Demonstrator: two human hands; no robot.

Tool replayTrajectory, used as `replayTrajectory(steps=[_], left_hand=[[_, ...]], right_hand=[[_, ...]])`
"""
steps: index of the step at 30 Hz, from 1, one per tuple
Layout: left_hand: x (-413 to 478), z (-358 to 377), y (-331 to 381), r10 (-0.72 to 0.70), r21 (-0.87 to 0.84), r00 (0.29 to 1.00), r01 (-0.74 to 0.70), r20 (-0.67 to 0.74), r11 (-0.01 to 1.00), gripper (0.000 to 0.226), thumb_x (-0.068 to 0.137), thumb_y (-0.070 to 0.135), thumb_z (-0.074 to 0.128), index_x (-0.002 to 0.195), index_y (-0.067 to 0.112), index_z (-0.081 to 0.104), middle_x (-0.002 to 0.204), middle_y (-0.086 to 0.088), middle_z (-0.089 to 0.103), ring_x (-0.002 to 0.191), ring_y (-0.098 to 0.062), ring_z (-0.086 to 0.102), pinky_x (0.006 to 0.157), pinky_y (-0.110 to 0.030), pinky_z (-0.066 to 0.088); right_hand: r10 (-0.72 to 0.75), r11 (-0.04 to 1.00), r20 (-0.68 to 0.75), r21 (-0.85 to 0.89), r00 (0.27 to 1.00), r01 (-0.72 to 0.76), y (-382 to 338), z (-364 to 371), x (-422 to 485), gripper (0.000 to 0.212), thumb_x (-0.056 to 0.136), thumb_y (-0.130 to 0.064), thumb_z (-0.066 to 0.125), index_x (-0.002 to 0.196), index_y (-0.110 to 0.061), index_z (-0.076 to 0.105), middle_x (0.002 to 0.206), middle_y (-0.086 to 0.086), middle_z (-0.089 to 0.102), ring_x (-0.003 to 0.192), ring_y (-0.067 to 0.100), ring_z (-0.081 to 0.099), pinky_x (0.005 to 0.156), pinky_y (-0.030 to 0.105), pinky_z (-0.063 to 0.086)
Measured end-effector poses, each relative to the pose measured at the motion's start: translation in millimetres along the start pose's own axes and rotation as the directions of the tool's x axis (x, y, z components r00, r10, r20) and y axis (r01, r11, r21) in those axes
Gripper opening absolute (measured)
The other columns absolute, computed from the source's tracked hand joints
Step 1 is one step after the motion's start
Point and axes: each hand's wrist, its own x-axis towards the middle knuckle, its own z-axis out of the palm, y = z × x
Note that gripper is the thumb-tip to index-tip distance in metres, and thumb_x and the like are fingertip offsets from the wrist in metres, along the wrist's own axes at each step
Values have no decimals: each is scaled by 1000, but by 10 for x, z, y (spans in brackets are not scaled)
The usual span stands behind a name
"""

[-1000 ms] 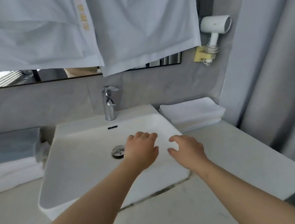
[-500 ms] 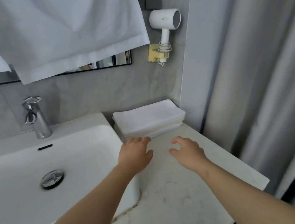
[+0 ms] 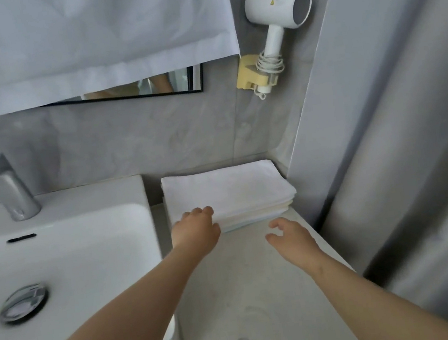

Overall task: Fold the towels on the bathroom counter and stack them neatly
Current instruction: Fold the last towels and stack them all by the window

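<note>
A stack of folded white towels (image 3: 229, 192) lies at the back right corner of the grey counter (image 3: 254, 309), against the wall. My left hand (image 3: 195, 230) reaches its fingertips onto the stack's front left corner, fingers slightly bent, holding nothing. My right hand (image 3: 291, 236) hovers open just in front of the stack's right front corner, above the counter and apart from the towels.
A white basin (image 3: 66, 267) with a chrome tap (image 3: 3, 183) and drain (image 3: 24, 303) fills the left. White cloth (image 3: 89, 39) hangs over the mirror. A white hair dryer (image 3: 278, 9) sits in a yellow wall holder. A grey curtain (image 3: 420, 142) borders the right.
The view has swung right from the basin toward the towel stack. Both hands moved forward; my left hand now touches the stack's front left corner.
</note>
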Motion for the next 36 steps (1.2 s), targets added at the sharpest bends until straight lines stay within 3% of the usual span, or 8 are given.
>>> replayTrajectory(steps=[5,13,19,27,33,36], left_hand=[[231,93,-107,-140,-76,990,138,-25,988,39,95,28,42,133,21,47,132,-1,51,120,-24,46,91,-35,41],[629,202,-225,-399,-135,915,390,-51,911,48,94,28,44,140,19,35,152,-4,21,133,-28,31,101,-39,36],[839,367,-230,-509,-159,861,504,7,849,52,94,29,44,142,16,29,145,-7,26,132,-30,30,99,-41,37],[1009,536,-280,-639,-242,769,626,32,741,54,96,32,42,143,14,23,144,-12,31,128,-35,35,101,-42,36],[1087,530,-362,-698,-264,715,679,28,685,65,94,36,48,146,15,15,137,-15,43,125,-36,40,98,-42,39],[1083,540,-388,-725,-279,688,702,28,655,64,92,38,51,143,13,21,133,-16,45,123,-36,42,98,-41,38]], right_hand=[[-48,998,16,31,999,48,8,17,508,32,91,-27,51,122,-21,54,130,4,52,117,24,50,98,36,40],[-86,994,32,63,996,84,192,-104,1278,30,91,-24,53,119,-17,56,127,9,54,114,28,52,96,38,44],[-112,994,47,-10,993,112,313,-133,1754,34,91,-24,51,124,-17,56,129,5,53,119,28,48,95,32,42],[-89,969,-8,-233,996,85,417,-170,2169,39,91,-26,46,129,-20,51,136,3,46,123,30,42,97,34,35],[-23,973,10,-228,1000,25,472,-155,2368,39,89,-32,51,123,-13,46,127,10,48,117,33,46,93,38,36],[-13,976,22,-218,1000,17,482,-135,2404,38,89,-33,54,118,-11,44,120,11,52,111,35,49,88,37,41]])
